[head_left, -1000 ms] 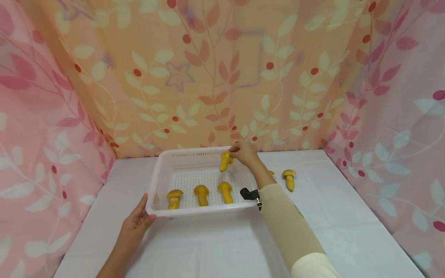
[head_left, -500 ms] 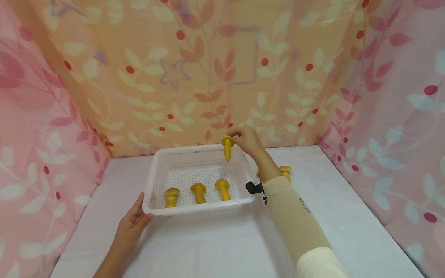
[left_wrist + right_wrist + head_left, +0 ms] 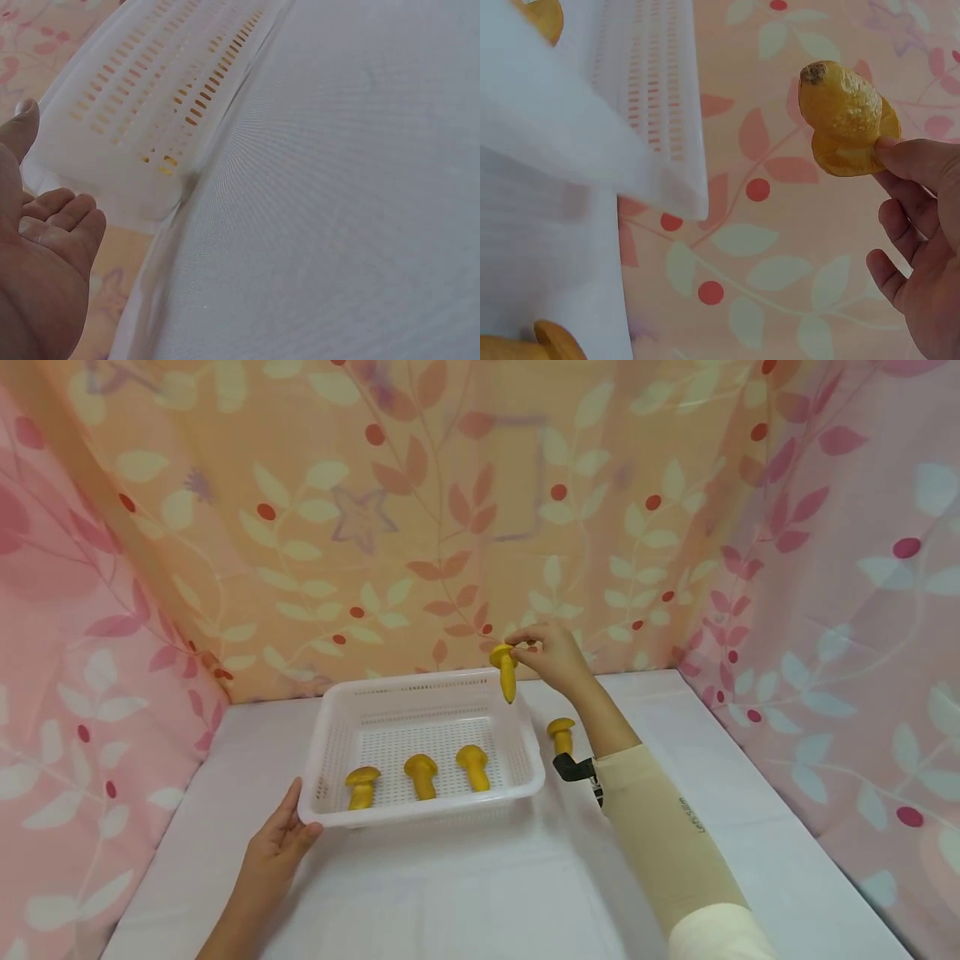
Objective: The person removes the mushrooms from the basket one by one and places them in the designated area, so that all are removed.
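My right hand (image 3: 553, 658) pinches a yellow toy mushroom (image 3: 508, 678) by its cap, thumb against fingers. It hangs stem down above the far right corner of a white plastic basket (image 3: 420, 810). In the right wrist view the mushroom (image 3: 844, 112) shows a dark stem tip. At the basket's near left corner my left hand (image 3: 273, 852) grips the rim between thumb and fingers; the left wrist view shows this hand (image 3: 49, 255) beside the perforated wall (image 3: 161, 82). Inside the basket lie a left mushroom (image 3: 362, 787), a middle mushroom (image 3: 422, 775) and a right mushroom (image 3: 473, 767).
Another yellow mushroom (image 3: 561, 737) lies on the white table (image 3: 480, 885), right of the basket and partly behind the black wrist mount (image 3: 573, 768). Floral curtains (image 3: 450, 527) enclose the table at the back and both sides.
My right hand has lifted the mushroom and carried it right, from inside the basket to above its far right corner. The left hand keeps its grip; the head view has shifted slightly.
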Demonstrator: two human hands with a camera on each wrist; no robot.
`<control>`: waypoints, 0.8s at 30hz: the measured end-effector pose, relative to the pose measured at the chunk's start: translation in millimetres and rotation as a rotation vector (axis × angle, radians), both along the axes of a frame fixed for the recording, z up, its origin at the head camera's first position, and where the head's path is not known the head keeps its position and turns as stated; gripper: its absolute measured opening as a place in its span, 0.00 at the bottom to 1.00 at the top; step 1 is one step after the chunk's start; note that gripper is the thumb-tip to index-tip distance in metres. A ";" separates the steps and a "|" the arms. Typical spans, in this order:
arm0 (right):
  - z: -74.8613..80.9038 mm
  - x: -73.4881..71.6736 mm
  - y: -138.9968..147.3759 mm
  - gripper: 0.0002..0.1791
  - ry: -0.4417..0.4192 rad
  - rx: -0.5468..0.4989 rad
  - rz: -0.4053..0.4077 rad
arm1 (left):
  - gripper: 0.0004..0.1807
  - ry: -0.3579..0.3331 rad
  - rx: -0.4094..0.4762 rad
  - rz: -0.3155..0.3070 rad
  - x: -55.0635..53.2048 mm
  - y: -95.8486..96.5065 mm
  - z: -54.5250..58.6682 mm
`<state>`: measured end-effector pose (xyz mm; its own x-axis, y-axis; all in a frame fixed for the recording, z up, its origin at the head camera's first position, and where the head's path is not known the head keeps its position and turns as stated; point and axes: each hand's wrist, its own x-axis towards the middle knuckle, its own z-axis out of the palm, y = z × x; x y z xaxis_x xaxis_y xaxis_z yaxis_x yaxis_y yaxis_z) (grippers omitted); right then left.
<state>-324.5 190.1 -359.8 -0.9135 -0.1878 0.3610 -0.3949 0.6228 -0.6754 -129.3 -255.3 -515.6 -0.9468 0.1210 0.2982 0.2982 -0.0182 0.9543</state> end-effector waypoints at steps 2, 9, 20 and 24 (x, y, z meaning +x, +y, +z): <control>-0.8 4.7 6.0 0.09 0.001 -0.017 -0.010 | 0.40 -0.003 0.006 -0.001 0.3 0.4 1.3; -5.3 25.6 30.9 0.11 -0.056 -0.093 -0.057 | 0.41 0.004 0.006 -0.006 -1.6 -1.2 -0.1; -20.9 63.9 72.3 0.11 0.007 -0.111 -0.102 | 0.40 -0.031 -0.048 0.014 2.9 -2.0 0.2; -25.8 71.8 88.3 0.12 0.067 -0.071 -0.132 | 0.40 -0.040 -0.087 0.044 3.5 -1.0 1.8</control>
<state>-252.7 278.3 -385.6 -0.9018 -0.0397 0.4303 -0.3588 0.6238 -0.6944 -125.8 -256.3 -513.9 -0.9627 0.1031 0.2500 0.2583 0.0775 0.9629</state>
